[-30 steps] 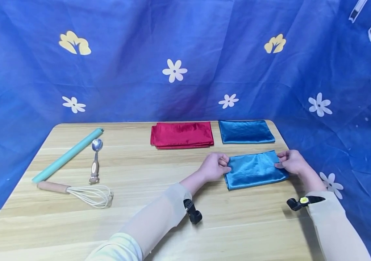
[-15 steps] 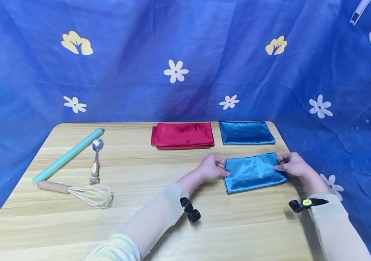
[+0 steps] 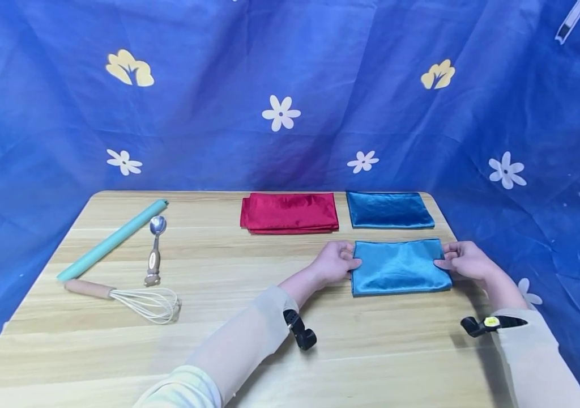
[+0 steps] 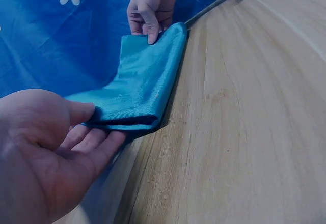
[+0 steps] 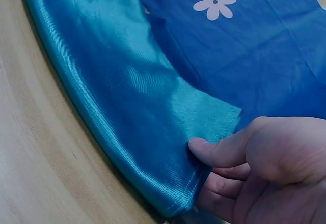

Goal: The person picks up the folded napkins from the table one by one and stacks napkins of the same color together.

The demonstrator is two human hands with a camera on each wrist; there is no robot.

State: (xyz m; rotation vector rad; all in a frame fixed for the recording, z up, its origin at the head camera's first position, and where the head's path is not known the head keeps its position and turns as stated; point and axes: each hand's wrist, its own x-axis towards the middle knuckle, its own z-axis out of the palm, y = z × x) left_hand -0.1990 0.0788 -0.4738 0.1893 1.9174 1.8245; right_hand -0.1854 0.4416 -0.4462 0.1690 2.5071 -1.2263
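Observation:
A folded light-blue satin cloth (image 3: 399, 269) is stretched between both hands near the table's right side. My left hand (image 3: 332, 263) pinches its left edge, thumb on top and fingers beneath, as the left wrist view shows with the cloth's layered fold (image 4: 130, 117). At the opposite edge my right hand (image 3: 467, 262) pinches the cloth the same way; in the right wrist view the thumb (image 5: 214, 151) lies on the shiny upper face. Just behind it lies a folded dark-blue cloth (image 3: 391, 210), with a folded red cloth stack (image 3: 292, 212) to its left.
On the table's left side lie a turquoise rolled tube (image 3: 112, 240), a spoon (image 3: 154, 249) with a decorated handle and a whisk (image 3: 124, 298) with a wooden handle. A blue flowered curtain (image 3: 208, 102) hangs behind the wooden table (image 3: 249, 283).
Both hands have kept their grip while the light-blue cloth turned slightly, its edges now more level with the table's back edge. The head view has shifted a little.

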